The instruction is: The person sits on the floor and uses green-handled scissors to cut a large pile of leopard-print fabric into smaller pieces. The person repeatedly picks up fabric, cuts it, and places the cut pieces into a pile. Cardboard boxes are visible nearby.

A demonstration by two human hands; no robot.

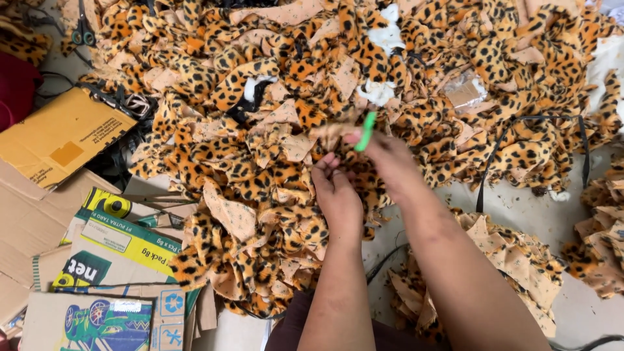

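A big heap of orange leopard-print fabric pieces covers the floor in front of me. My left hand rests on the heap with its fingers curled onto a fabric piece. My right hand is just to its right, closed around a thin green stick-like tool that points up at the same piece. White stuffing tufts lie just beyond the tool.
Flattened cardboard boxes lie at the left. Scissors sit at the top left. A smaller pile of inside-out tan pieces lies at the right, with a black strap looping over the heap.
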